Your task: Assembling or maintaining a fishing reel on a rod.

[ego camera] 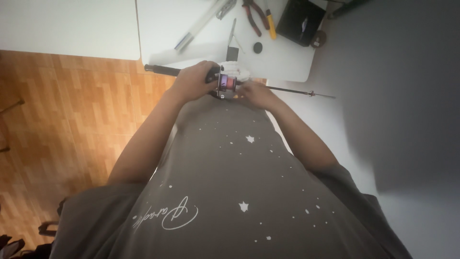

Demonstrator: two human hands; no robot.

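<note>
Fishing reel (226, 82) gripped: left hand (194, 80), right hand (256, 92); black box (301, 19) beyond.

Not much in the way of packaging here, honestly. The only real candidate is a black box (301, 20) sitting at the far right corner of the white worktop (158, 24), turned at an angle, flat and roughly square, with a small pale mark on top that's too blurry to make out. Could be a case rather than a package, hard to say. There's also a small dark square tag (233, 52) lying on the worktop near the middle, just below a thin metal strip; can't tell if it's a label. No signs or screens anywhere.
</note>
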